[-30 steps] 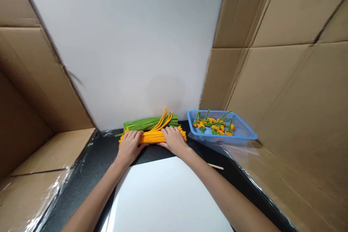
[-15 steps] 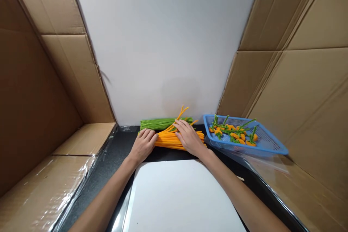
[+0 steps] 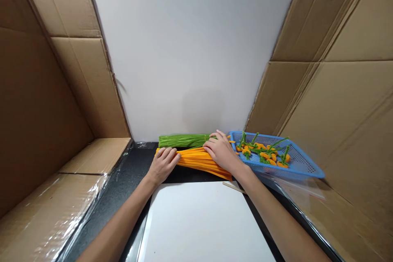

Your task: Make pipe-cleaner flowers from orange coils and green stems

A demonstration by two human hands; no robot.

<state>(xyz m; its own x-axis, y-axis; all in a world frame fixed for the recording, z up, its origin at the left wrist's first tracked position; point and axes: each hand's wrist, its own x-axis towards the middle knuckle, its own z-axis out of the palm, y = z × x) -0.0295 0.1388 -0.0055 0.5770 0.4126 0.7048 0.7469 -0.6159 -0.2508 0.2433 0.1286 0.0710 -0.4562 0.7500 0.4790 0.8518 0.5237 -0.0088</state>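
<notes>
A bundle of orange pipe cleaners (image 3: 196, 159) lies crosswise behind the white board, its right ends fanned toward the front. My left hand (image 3: 165, 163) is closed over the left end of this bundle. Farther right, my right hand (image 3: 222, 152) curls its fingers over the orange strands, and a few orange tips poke out past it. Directly behind lies a bundle of green pipe cleaners (image 3: 184, 140), its right end partly covered by my right fingers. What the fingertips of both hands pinch underneath is hidden.
A blue basket (image 3: 307, 168) at the right holds several orange and green pipe-cleaner pieces (image 3: 265, 152). The white board (image 3: 202, 221) lies in front of me, with a thin stick (image 3: 233, 187) at its far right corner. Cardboard panels (image 3: 307, 90) flank both sides; a pale wall rises behind.
My right hand has slid right along the orange bundle. The strands that stuck up between its fingers are now down, and the right ends spread farther forward. My left hand stays put.
</notes>
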